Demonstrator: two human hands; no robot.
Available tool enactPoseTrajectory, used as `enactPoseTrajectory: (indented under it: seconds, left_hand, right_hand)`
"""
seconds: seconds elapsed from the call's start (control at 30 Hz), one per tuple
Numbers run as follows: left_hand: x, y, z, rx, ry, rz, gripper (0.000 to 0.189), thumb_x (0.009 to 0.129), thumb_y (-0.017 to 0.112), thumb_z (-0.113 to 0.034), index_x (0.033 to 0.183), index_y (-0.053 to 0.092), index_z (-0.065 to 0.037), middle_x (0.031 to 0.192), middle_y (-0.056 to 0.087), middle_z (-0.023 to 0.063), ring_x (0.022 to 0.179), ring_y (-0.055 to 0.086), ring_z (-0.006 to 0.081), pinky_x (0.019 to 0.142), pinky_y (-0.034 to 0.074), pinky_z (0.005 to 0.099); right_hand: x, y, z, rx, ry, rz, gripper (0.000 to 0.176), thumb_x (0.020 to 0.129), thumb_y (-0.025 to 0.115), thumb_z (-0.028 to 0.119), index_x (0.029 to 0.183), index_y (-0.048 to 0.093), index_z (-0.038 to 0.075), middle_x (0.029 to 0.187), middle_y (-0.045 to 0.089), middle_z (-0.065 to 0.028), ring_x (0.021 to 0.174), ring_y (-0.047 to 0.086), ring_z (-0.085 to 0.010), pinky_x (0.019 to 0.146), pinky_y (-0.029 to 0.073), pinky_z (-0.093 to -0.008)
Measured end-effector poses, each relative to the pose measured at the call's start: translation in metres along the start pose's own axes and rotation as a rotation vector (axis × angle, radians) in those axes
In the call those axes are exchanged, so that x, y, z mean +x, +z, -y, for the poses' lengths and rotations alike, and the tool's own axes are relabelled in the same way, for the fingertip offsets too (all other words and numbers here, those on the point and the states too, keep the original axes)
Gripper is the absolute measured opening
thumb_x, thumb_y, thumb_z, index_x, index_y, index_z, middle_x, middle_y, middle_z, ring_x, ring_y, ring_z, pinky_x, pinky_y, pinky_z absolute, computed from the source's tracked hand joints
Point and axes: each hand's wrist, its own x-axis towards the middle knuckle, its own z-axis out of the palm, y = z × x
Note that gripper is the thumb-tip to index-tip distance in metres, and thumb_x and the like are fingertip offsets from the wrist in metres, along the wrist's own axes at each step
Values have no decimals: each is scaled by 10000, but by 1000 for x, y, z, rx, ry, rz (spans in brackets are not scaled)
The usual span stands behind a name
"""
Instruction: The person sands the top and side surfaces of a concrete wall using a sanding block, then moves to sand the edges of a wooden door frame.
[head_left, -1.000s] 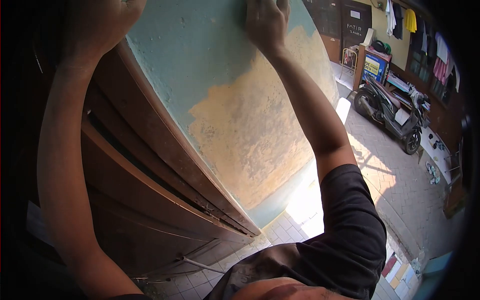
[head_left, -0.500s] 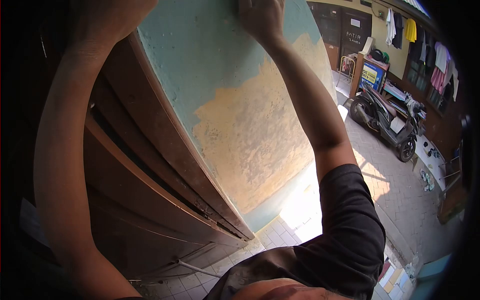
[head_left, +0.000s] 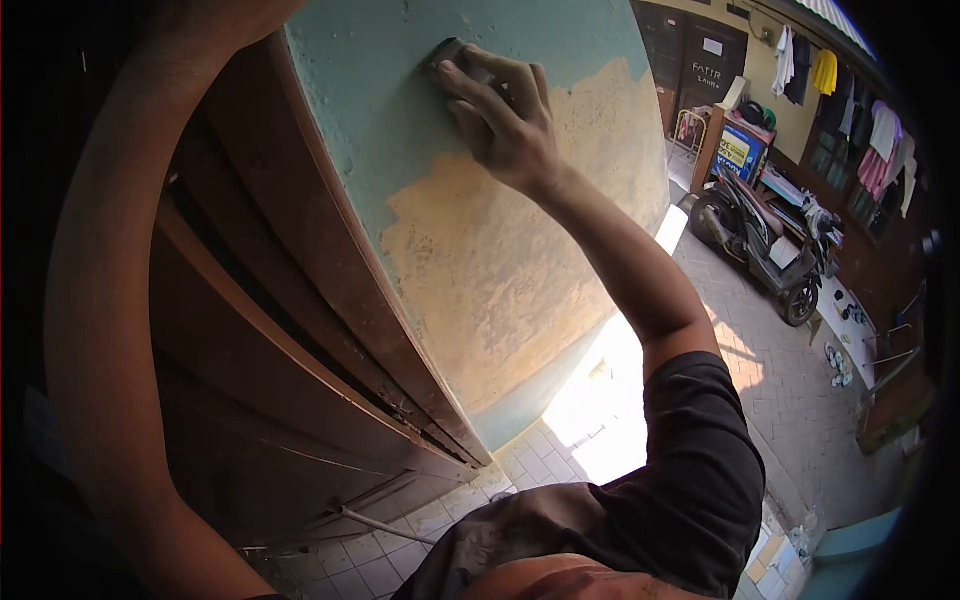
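My right hand (head_left: 505, 120) presses a small dark block (head_left: 446, 52), which looks like a sanding block, flat against the wall (head_left: 365, 105). Its fingers are bent over the block and hide most of it. The wall is blue-green at the top, and below the hand a large patch of it is bare, mottled and yellowish (head_left: 490, 270). At the upper left, my left hand (head_left: 245, 18) is raised by the top of the brown wooden door frame (head_left: 270, 130). The picture's edge cuts off its fingers, so what it touches is hidden.
A brown door panel (head_left: 260, 400) stands at my left, above a tiled floor (head_left: 370, 570). On the right, a motorbike (head_left: 765, 240) is parked on the paved lane (head_left: 745, 330). Laundry (head_left: 885, 140) hangs beyond it, and sandals (head_left: 838, 365) lie near a white board.
My right hand has come down the wall and a little left, bringing the dark block into view. My left arm has shifted slightly left, and the view has tilted a little.
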Motion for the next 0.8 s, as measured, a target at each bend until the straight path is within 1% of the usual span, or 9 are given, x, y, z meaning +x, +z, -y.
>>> enactPoseTrajectory:
  seconds: [0.07,0.13,0.23,0.27,0.33,0.47,0.6,0.73,0.8]
  left_hand:
    - [-1,-3,1,39,10,47,336,856,624,-109,1169,683,-1,1236,658,157,1322,553,286,1267,192,585]
    - [-3,9,1,27,0,23,318,857,623,-108,1151,681,-2,1226,662,151,1303,568,288,1261,204,588]
    - [0,14,1,-7,-6,-65,301,855,626,-109,1131,681,-4,1212,668,143,1281,583,295,1253,217,595]
    - [0,12,0,-20,-6,-72,301,854,628,-109,1131,681,-4,1209,670,141,1276,586,298,1251,218,597]
    - [1,7,1,7,22,-67,317,848,638,-111,1144,683,-8,1206,676,137,1269,592,303,1249,218,603]
    - [1,-3,-4,-27,26,41,354,838,657,-115,1178,688,-22,1211,683,131,1264,598,307,1249,212,605]
    - [-2,1,-5,37,102,12,359,835,664,-121,1182,690,-37,1195,683,125,1249,603,302,1251,203,606]
    - [4,4,-10,87,57,20,342,831,663,-117,1162,701,-38,1167,688,126,1234,608,303,1249,199,613]
    - [3,3,-11,109,55,45,337,831,662,-116,1156,703,-37,1163,690,128,1232,608,306,1247,198,617]
  right_hand:
    - [5,-15,-87,-235,17,-151,283,961,692,176,1236,735,129,1238,675,-157,1075,616,-330,963,503,-438]
    - [40,-53,-158,-294,640,-82,300,1026,567,130,1285,663,14,1298,621,-204,1233,570,-355,1055,468,-457]
    - [53,-28,-142,-157,710,-336,295,1033,559,138,1281,663,17,1261,624,-207,1183,581,-338,1032,478,-463]
    - [44,-14,-116,-351,569,-199,239,950,685,191,1166,728,98,1212,676,-151,1100,599,-380,989,476,-486]
    - [3,16,1,-115,188,-192,345,955,688,210,1299,715,202,1274,653,-64,1004,578,-284,925,484,-394]
    - [-35,-6,-31,-80,50,-83,364,957,688,196,1320,710,211,1302,642,-77,1008,580,-263,944,488,-399]
    - [35,-50,-153,-225,743,-231,287,1034,554,131,1272,662,13,1234,625,-207,1136,585,-338,1019,482,-463]
    - [1,19,12,-122,356,-255,325,927,714,212,1251,724,191,1261,645,-91,1025,589,-284,881,490,-404]
    - [-35,14,27,-94,253,-169,367,911,735,206,1278,720,204,1278,642,-72,999,579,-257,873,489,-382]
